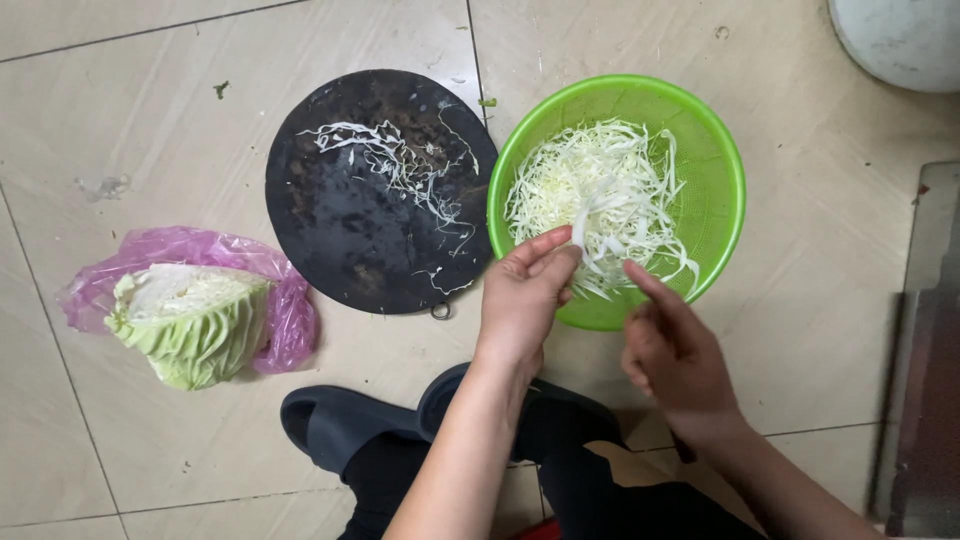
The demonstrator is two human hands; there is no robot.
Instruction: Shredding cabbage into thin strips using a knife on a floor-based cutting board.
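Note:
A green plastic colander sits on the tiled floor, holding a heap of shredded white cabbage. My left hand hovers at its near rim, pinching a few cabbage shreds between thumb and fingers. My right hand is just to the right, forefinger pointing toward the shreds, holding nothing. Left of the colander lies a round black cutting board with scattered cabbage strands on it.
A cut wedge of cabbage rests on a pink plastic bag at the left. My feet in dark slippers are below the hands. A pale round container stands at top right, a dark mat edge at right.

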